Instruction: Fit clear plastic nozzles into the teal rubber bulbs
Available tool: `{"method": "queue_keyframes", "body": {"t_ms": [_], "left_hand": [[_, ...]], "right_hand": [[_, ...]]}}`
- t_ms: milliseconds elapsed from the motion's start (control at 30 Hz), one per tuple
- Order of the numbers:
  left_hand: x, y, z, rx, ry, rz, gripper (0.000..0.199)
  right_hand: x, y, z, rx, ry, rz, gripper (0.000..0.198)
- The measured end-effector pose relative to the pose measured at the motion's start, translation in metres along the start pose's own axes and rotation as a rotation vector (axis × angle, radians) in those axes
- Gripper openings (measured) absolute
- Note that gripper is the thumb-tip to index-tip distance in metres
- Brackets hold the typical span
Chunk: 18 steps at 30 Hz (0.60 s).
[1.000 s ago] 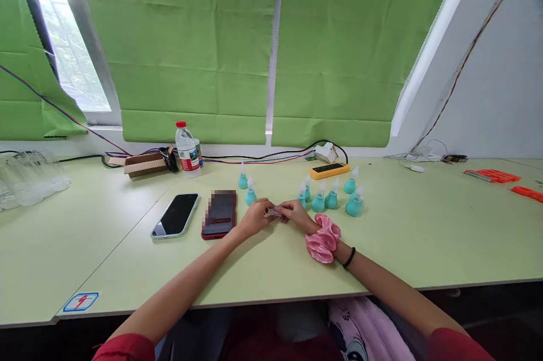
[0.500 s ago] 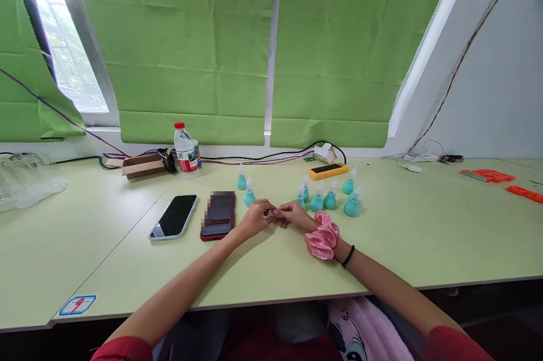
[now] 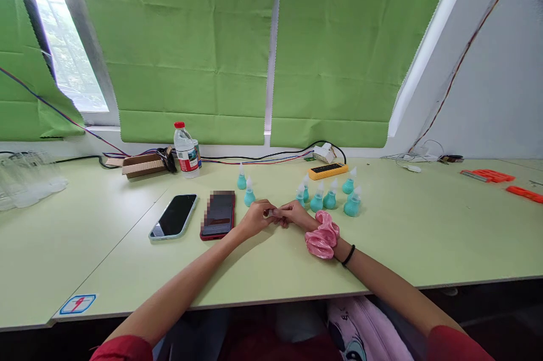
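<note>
My left hand (image 3: 258, 218) and my right hand (image 3: 294, 214) meet fingertip to fingertip just above the table, both with closed fingers. Whatever they pinch is too small and too covered to make out. Behind my left hand stand two small teal bulb-shaped bottles with whitish pointed tops, the nearer bottle (image 3: 249, 196) almost at my knuckles. Several more of the same kind stand beyond my right hand, among them a teal bottle (image 3: 317, 201) and, farther right, another teal bottle (image 3: 352, 205). A pink scrunchie (image 3: 322, 236) and a thin black band are on my right wrist.
Left of my hands lie a red-cased phone (image 3: 218, 215) and a light-cased phone (image 3: 174, 217). Farther back are a red-capped water bottle (image 3: 186, 153), an open cardboard box (image 3: 143, 166), cables and a yellow device (image 3: 328, 171). Orange tools (image 3: 492, 175) lie far right, clear containers (image 3: 29, 183) far left.
</note>
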State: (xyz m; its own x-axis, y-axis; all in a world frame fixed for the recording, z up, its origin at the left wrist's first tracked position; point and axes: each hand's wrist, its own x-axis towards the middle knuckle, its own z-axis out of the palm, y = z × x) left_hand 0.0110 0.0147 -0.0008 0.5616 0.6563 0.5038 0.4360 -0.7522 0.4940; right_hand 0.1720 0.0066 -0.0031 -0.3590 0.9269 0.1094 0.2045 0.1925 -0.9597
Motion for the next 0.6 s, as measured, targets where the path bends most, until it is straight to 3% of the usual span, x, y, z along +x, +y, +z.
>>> {"method": "queue_keyframes", "body": {"t_ms": [600], "left_hand": [[0.001, 0.000, 0.002, -0.077, 0.023, -0.025, 0.013]], "right_hand": [[-0.013, -0.027, 0.005, -0.050, -0.003, -0.036, 0.040]]}}
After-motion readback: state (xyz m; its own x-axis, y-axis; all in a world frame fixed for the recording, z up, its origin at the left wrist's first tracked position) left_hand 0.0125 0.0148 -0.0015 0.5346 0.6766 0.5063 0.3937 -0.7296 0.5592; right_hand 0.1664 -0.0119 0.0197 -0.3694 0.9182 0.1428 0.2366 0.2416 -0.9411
